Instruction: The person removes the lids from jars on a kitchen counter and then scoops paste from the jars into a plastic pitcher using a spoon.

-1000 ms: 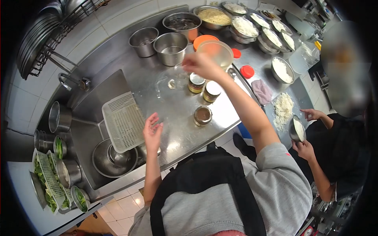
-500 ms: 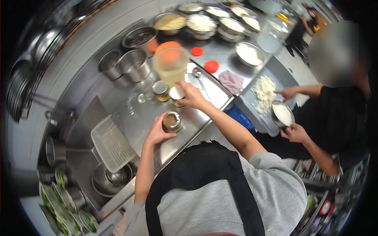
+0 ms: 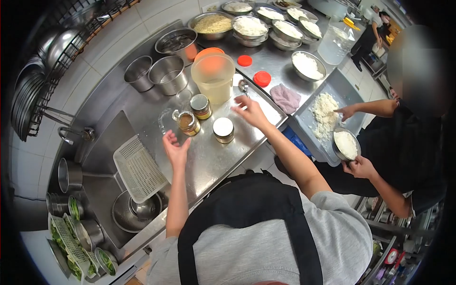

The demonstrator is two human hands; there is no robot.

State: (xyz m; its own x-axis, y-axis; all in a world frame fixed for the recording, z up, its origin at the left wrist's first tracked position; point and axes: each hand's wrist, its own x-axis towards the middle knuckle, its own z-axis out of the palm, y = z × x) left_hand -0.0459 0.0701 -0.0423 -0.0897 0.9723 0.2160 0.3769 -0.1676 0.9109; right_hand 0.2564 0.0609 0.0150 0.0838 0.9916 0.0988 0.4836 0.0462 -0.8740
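Note:
My left hand (image 3: pixel 175 149) is open and empty just in front of an opened jar of brown paste (image 3: pixel 188 123), its fingers apart. A second jar with a silvery lid (image 3: pixel 200 105) stands behind that one, close to a translucent plastic pitcher (image 3: pixel 213 78). Nearer the counter's front edge is a jar with a white top (image 3: pixel 223 129). My right hand (image 3: pixel 250 111) hovers open over the metal tray, to the right of the jars, holding nothing. A ladle (image 3: pixel 243 86) lies behind it on the tray.
A perforated white basket (image 3: pixel 139 168) rests over the sink (image 3: pixel 102 190). Steel pots (image 3: pixel 167 76) and rice bowls (image 3: pixel 308 65) line the back. At right, a co-worker (image 3: pixel 399 142) holds a bowl over a grey tub (image 3: pixel 304 116); another person (image 3: pixel 373 38) stands farther off.
The paste jar has moved back beside the silver-lidded jar, and the white-topped jar has come forward. Both my hands have let go of them. The view has turned rightward since the first frame.

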